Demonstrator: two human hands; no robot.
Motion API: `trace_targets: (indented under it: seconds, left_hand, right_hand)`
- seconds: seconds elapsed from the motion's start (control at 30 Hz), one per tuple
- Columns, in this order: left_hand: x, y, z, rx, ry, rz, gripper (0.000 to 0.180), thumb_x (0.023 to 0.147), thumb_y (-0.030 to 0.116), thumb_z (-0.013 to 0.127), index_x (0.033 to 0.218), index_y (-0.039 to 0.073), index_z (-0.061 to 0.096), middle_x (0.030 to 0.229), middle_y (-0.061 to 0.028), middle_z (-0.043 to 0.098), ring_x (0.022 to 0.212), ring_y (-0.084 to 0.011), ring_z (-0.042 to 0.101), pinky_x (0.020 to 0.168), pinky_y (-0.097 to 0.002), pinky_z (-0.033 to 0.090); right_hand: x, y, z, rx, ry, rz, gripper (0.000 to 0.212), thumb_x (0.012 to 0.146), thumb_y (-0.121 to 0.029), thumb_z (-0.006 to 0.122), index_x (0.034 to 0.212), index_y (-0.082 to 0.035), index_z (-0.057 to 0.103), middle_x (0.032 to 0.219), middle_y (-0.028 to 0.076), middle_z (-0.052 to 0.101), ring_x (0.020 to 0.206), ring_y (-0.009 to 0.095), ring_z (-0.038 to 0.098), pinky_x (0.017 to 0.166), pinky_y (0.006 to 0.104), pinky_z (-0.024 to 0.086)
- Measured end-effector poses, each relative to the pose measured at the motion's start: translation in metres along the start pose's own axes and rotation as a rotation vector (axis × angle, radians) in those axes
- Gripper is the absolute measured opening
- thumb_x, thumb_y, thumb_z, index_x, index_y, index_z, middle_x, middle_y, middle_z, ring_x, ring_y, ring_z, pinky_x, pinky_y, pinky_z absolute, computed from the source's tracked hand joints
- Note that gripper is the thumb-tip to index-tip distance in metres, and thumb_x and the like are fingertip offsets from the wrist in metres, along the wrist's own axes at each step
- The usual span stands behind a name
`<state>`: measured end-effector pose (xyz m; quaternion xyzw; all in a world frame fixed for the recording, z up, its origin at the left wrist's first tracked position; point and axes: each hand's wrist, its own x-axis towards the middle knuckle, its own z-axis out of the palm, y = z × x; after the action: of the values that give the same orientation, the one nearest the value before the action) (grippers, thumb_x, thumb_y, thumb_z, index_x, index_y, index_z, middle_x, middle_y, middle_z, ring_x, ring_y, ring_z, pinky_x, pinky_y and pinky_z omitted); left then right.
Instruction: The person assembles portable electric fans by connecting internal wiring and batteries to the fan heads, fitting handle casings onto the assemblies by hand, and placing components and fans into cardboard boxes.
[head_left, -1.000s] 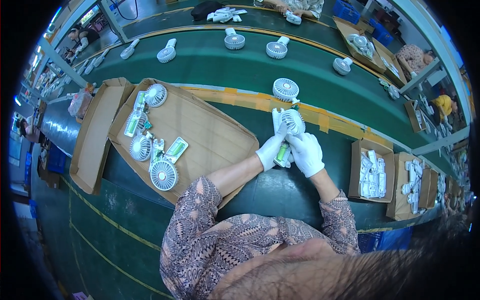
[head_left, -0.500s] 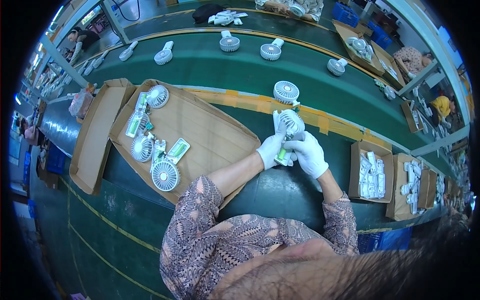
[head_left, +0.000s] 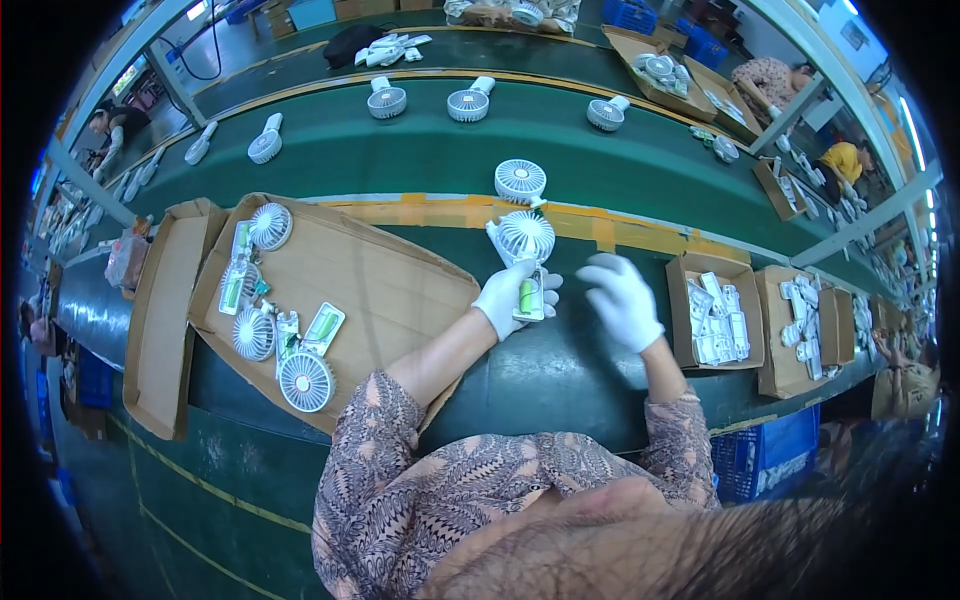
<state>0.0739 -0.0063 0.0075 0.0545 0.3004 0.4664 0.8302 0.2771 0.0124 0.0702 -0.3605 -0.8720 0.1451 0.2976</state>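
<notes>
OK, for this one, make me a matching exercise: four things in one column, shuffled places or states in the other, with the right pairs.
Things
1. Left hand
2. Right hand
3. Wide cardboard tray
4. Square cardboard box

Places or states
A. contains white plastic pieces
B. bears several fan heads
C. grips a fan
D. open, apart from the fan

Pairs: 1-C, 2-D, 3-B, 4-A

Smooth plastic fan (head_left: 525, 237), matt cardboard tray (head_left: 390, 280)
</notes>
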Motion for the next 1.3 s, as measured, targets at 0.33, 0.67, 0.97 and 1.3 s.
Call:
trace_targets:
  seconds: [0.33,0.67,0.97,1.3]
  left_hand:
    - [0.022,-0.017,-0.014,-0.108,0.061,0.102,0.023,0.086,0.016,0.054,0.105,0.006,0.048,0.096,-0.0137,0.060,0.078,-0.0284,0.062,0.067,-0.0456,0.054]
    - [0.008,-0.009,0.002,-0.045,0.102,0.115,0.031,0.084,0.011,0.052,0.113,0.002,0.043,0.097,-0.0149,0.060,0.079,-0.0270,0.062,0.066,-0.0431,0.055]
    - [0.008,-0.013,0.005,-0.053,0.064,0.165,0.033,0.085,0.010,0.051,0.116,0.003,0.041,0.097,-0.0164,0.060,0.080,-0.0279,0.063,0.065,-0.0436,0.055]
    - [0.019,-0.016,-0.007,-0.151,-0.008,0.232,0.016,0.087,0.010,0.050,0.101,0.005,0.052,0.089,-0.0105,0.063,0.080,-0.0246,0.063,0.072,-0.0405,0.053]
  right_hand:
    - [-0.098,0.147,-0.082,-0.737,-0.156,0.656,0.029,0.078,-0.025,0.058,0.106,-0.015,0.057,0.097,0.019,0.058,0.090,0.038,0.055,0.077,0.0479,0.044]
    - [-0.072,0.124,-0.088,-0.954,0.073,0.838,0.020,0.083,-0.020,0.052,0.091,-0.006,0.065,0.082,0.017,0.061,0.078,0.035,0.060,0.068,0.0441,0.049]
    - [-0.038,0.078,0.000,-0.059,0.355,0.465,0.020,0.090,-0.011,0.046,0.109,-0.008,0.052,0.102,0.010,0.063,0.084,0.020,0.061,0.071,0.0296,0.049]
    - [-0.006,-0.019,0.053,0.810,-0.226,0.697,0.046,0.090,-0.020,0.048,0.132,-0.004,0.039,0.111,0.006,0.056,0.087,0.013,0.058,0.056,0.0226,0.049]
